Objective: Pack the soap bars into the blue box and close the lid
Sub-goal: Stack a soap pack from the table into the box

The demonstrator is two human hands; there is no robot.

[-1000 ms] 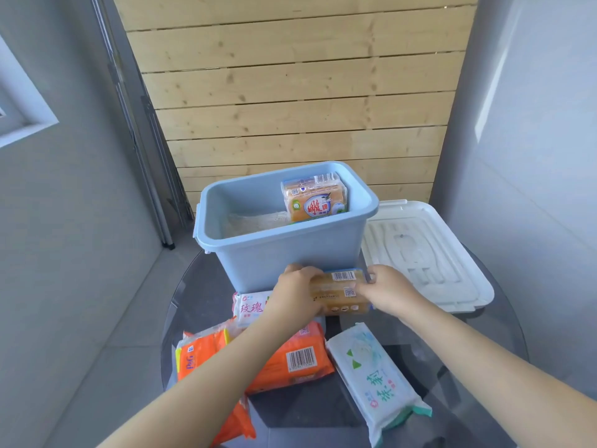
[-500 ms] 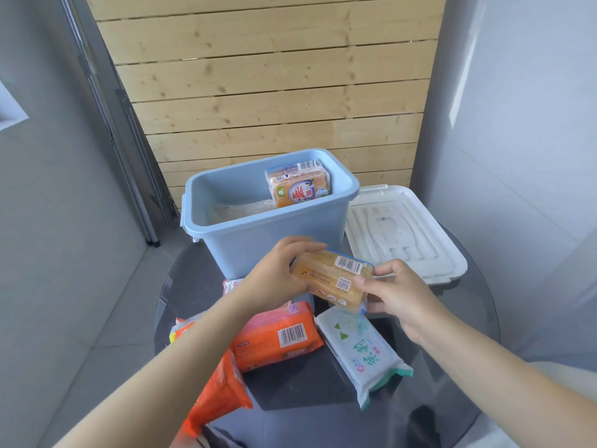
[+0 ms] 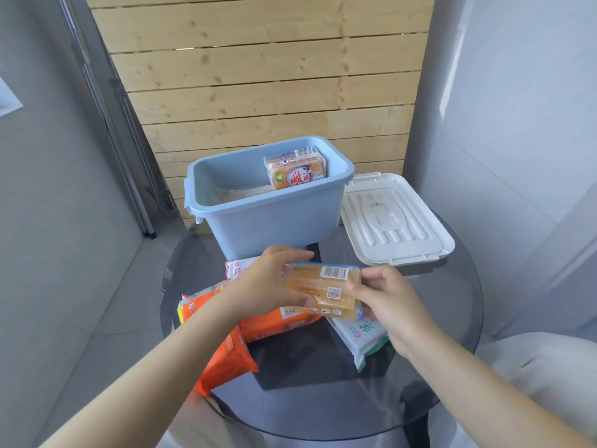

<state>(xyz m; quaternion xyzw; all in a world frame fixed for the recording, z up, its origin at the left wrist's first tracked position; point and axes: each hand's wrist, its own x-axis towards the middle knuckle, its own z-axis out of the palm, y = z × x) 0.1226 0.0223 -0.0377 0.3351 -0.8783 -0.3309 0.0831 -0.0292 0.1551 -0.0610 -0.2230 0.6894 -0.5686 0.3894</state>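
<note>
The open blue box stands at the back of a round glass table. An orange soap pack leans inside it at the right. In front of the box, above the table, my left hand and my right hand both grip a yellow soap bar with a barcode on its wrapper. Under my hands lie two orange packs, a white and pink pack and a white and green pack. The white lid rests flat to the right of the box.
A wooden slat wall rises behind the table. Grey walls close in on both sides. A pale cushion sits at the lower right. The tiled floor shows to the left.
Both hands have lifted the yellow soap bar off the table near the box's front and drawn it towards me, tilting its barcode face upward. The camera has also shifted.
</note>
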